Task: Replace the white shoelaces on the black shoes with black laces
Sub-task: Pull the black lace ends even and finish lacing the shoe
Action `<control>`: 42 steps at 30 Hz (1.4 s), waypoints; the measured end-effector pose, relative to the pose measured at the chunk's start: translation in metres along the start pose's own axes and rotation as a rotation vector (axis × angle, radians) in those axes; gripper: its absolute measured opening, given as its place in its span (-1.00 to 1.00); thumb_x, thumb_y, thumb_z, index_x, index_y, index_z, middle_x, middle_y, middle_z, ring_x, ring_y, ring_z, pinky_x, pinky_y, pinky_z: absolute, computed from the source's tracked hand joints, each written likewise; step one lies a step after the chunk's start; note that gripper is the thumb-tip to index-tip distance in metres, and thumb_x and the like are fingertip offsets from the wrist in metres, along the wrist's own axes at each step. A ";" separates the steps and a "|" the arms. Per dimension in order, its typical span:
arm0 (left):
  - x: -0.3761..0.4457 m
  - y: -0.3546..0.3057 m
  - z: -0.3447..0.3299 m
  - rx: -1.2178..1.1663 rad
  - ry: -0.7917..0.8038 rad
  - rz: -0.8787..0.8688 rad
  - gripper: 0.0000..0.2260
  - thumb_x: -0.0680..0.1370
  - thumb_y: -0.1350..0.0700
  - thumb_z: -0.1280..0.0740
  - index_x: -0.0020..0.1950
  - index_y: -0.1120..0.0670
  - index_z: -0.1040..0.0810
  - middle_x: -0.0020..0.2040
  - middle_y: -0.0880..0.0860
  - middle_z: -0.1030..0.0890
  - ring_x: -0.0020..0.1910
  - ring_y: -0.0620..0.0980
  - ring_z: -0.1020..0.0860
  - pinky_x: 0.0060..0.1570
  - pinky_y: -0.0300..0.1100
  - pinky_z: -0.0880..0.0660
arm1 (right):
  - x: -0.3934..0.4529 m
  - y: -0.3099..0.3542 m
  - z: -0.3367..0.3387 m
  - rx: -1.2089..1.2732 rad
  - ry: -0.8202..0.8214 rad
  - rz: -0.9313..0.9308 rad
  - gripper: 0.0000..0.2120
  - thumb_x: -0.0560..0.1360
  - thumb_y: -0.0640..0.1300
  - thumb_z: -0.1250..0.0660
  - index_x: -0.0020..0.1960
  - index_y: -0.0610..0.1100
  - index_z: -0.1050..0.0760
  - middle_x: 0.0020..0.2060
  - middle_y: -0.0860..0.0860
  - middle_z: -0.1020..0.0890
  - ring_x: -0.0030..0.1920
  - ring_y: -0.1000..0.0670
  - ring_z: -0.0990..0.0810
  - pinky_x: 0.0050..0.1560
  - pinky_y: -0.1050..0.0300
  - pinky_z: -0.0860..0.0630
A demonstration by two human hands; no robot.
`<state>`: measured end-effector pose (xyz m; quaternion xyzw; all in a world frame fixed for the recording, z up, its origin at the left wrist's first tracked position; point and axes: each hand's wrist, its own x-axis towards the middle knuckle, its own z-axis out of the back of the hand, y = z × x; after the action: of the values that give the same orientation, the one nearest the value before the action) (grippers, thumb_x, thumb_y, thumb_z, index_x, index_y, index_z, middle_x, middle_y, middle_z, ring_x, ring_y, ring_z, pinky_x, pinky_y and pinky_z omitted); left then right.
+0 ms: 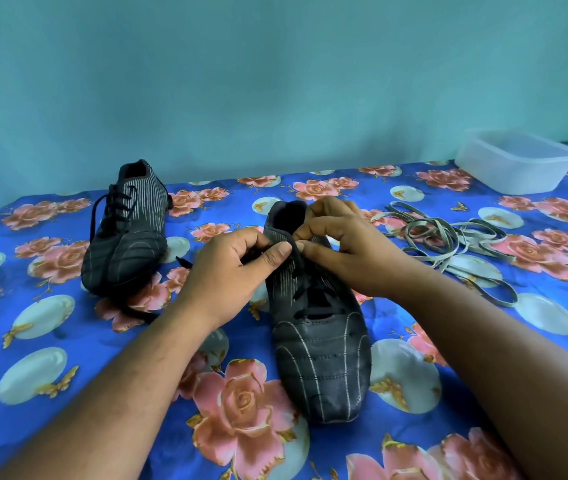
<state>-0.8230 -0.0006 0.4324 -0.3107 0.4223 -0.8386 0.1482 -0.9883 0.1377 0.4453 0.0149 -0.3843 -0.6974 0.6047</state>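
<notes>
Floral cloth (68, 341) underneath; beside the near shoe's (324, 358) collar, left hand (227, 271) and right hand (341, 247) both pinch the black lace (297, 268) — limp, light, best held near its tip.

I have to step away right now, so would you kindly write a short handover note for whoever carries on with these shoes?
Left hand: pinches the black lace at the near shoe's top eyelets.
Right hand: fingers pinch the same lace from the other side.
Far shoe: at left, already black-laced, ends loose.
White laces: removed, heaped at right near the tub.
Done: both shoes stripped, near shoe laced almost to the top.
Left: finish the top eyelets; tie if wanted.
</notes>
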 end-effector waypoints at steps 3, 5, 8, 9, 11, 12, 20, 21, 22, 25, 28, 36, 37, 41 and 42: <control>0.001 -0.001 -0.002 -0.074 0.016 0.003 -0.82 0.57 -0.08 -0.44 -0.16 -0.01 -0.66 -0.23 0.06 -0.66 -0.23 -0.01 -0.57 -0.07 0.11 -0.56 | 0.000 0.001 0.000 0.009 -0.002 0.005 -0.93 0.52 0.11 -0.34 -0.01 0.22 -0.57 0.03 0.12 -0.48 0.18 0.02 -0.37 0.20 0.34 -0.25; 0.001 0.000 -0.002 -0.113 0.029 0.016 -0.83 0.57 -0.07 -0.41 -0.15 -0.03 -0.65 -0.25 0.02 -0.64 -0.23 -0.06 -0.53 -0.10 0.05 -0.54 | 0.001 0.001 0.000 0.016 -0.016 0.006 -0.93 0.51 0.10 -0.35 -0.02 0.21 -0.58 0.03 0.13 -0.48 0.18 0.02 -0.38 0.21 0.25 -0.28; 0.002 0.001 0.000 -0.212 0.013 0.071 -0.82 0.54 -0.05 -0.42 -0.12 0.04 -0.67 -0.24 0.12 -0.63 -0.22 -0.06 -0.51 -0.10 -0.05 -0.49 | 0.001 0.002 -0.003 0.016 -0.049 -0.005 -0.93 0.48 0.11 -0.35 -0.05 0.21 -0.59 -0.03 0.22 -0.44 0.16 0.05 -0.36 0.26 0.03 -0.34; 0.002 0.000 0.001 -0.239 0.000 0.084 -0.87 0.55 0.00 -0.44 -0.10 0.04 -0.68 -0.19 0.17 -0.66 -0.20 -0.05 -0.53 -0.07 -0.07 -0.50 | 0.000 0.003 -0.004 0.016 -0.062 -0.013 -0.92 0.47 0.12 -0.34 -0.06 0.21 -0.59 -0.05 0.24 -0.42 0.16 0.06 -0.36 0.28 -0.05 -0.36; 0.001 -0.002 0.003 -0.246 -0.026 0.084 -0.93 0.56 0.11 -0.46 -0.11 0.01 -0.71 -0.15 0.14 -0.70 -0.16 -0.07 -0.57 -0.03 -0.15 -0.52 | 0.000 0.005 -0.007 0.018 -0.080 -0.040 -0.90 0.46 0.13 -0.34 -0.07 0.19 -0.60 -0.06 0.22 -0.43 0.15 0.07 -0.36 0.29 -0.15 -0.37; 0.001 -0.003 0.004 -0.236 -0.033 0.077 -0.91 0.56 0.14 -0.46 -0.13 0.00 -0.72 -0.16 0.09 -0.72 -0.16 -0.08 -0.59 -0.02 -0.19 -0.53 | 0.000 0.005 -0.008 0.023 -0.085 -0.054 -0.90 0.47 0.11 -0.35 -0.06 0.17 -0.62 -0.05 0.19 -0.44 0.16 0.06 -0.37 0.29 -0.15 -0.37; 0.001 -0.006 0.017 -0.152 -0.035 0.091 -0.91 0.57 0.22 -0.44 -0.06 0.05 -0.71 -0.24 0.06 -0.67 -0.27 -0.18 -0.52 -0.14 -0.34 -0.47 | -0.002 0.006 -0.004 0.147 -0.084 -0.088 -0.88 0.49 0.02 -0.43 -0.10 0.27 -0.59 0.03 0.10 -0.56 0.21 -0.01 -0.46 0.23 0.28 -0.30; 0.001 -0.006 0.021 -0.113 -0.018 0.098 -0.91 0.58 0.23 -0.43 -0.04 0.06 -0.70 -0.28 -0.08 -0.65 -0.30 -0.26 -0.50 -0.15 -0.43 -0.42 | -0.002 0.006 -0.004 0.134 -0.086 -0.088 -0.91 0.49 0.05 -0.41 -0.09 0.27 -0.59 0.02 0.12 -0.57 0.21 0.00 -0.46 0.24 0.25 -0.32; 0.001 -0.004 0.025 -0.012 0.001 0.086 -0.91 0.58 0.22 -0.43 -0.04 0.04 -0.70 -0.28 -0.14 -0.63 -0.29 -0.29 -0.50 -0.15 -0.49 -0.36 | -0.002 0.006 -0.004 0.122 -0.089 -0.086 -0.94 0.48 0.08 -0.39 -0.09 0.27 -0.59 0.01 0.14 -0.57 0.20 0.01 -0.46 0.24 0.22 -0.33; 0.002 0.008 0.038 0.444 0.023 0.036 -0.81 0.58 0.09 -0.45 -0.09 -0.23 -0.61 -0.19 -0.17 -0.60 -0.09 -0.27 -0.50 -0.02 -0.36 -0.24 | -0.003 0.003 -0.002 0.135 -0.094 -0.094 -0.96 0.53 0.08 -0.40 -0.10 0.22 -0.60 -0.02 0.15 -0.57 0.21 0.04 -0.45 0.21 0.20 -0.32; 0.003 0.013 0.042 0.546 -0.029 0.097 -0.77 0.59 0.05 -0.40 -0.12 -0.31 -0.53 -0.09 -0.22 -0.57 0.09 -0.09 -0.49 -0.01 -0.07 -0.17 | -0.003 0.000 0.005 0.165 -0.091 -0.133 -0.90 0.60 0.03 -0.37 -0.07 0.14 -0.65 -0.04 0.16 -0.56 0.22 0.06 -0.44 0.17 0.24 -0.31; 0.004 0.020 0.043 0.779 -0.108 0.166 -0.86 0.59 0.08 -0.33 0.07 -0.13 -0.63 0.17 -0.07 -0.52 0.25 0.09 -0.39 0.14 0.05 -0.26 | -0.001 -0.009 0.018 0.194 -0.111 -0.195 -0.79 0.61 0.16 -0.27 -0.06 0.19 -0.66 -0.05 0.32 -0.60 0.24 0.05 -0.49 0.19 0.12 -0.35; 0.003 0.019 0.044 0.805 -0.116 0.179 -0.84 0.58 0.09 -0.33 0.06 -0.13 -0.63 0.16 -0.06 -0.52 0.24 0.10 -0.39 0.14 0.06 -0.26 | -0.001 -0.011 0.019 0.164 -0.082 -0.192 -0.82 0.61 0.15 -0.29 -0.03 0.20 -0.67 -0.02 0.30 -0.61 0.26 0.04 -0.49 0.23 0.08 -0.37; 0.001 0.018 0.046 0.957 -0.042 0.266 -0.83 0.59 0.04 -0.30 0.11 -0.16 -0.61 0.19 -0.07 -0.51 0.26 0.08 -0.36 0.14 0.05 -0.24 | -0.003 -0.010 0.021 0.084 -0.037 -0.189 -0.86 0.61 0.10 -0.31 0.02 0.18 -0.66 0.04 0.22 -0.63 0.31 0.07 -0.41 0.28 0.12 -0.34; 0.001 0.019 0.045 0.971 -0.033 0.262 -0.82 0.59 0.04 -0.29 0.12 -0.16 -0.61 0.20 -0.08 -0.51 0.27 0.07 -0.36 0.15 0.05 -0.24 | -0.003 -0.009 0.022 0.073 -0.046 -0.180 -0.86 0.61 0.09 -0.31 0.02 0.17 -0.66 0.03 0.21 -0.63 0.30 0.08 -0.42 0.27 0.16 -0.34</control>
<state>-0.7950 -0.0404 0.4382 -0.1633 0.0163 -0.9076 0.3865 -1.0056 0.1512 0.4540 0.0554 -0.4201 -0.7347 0.5298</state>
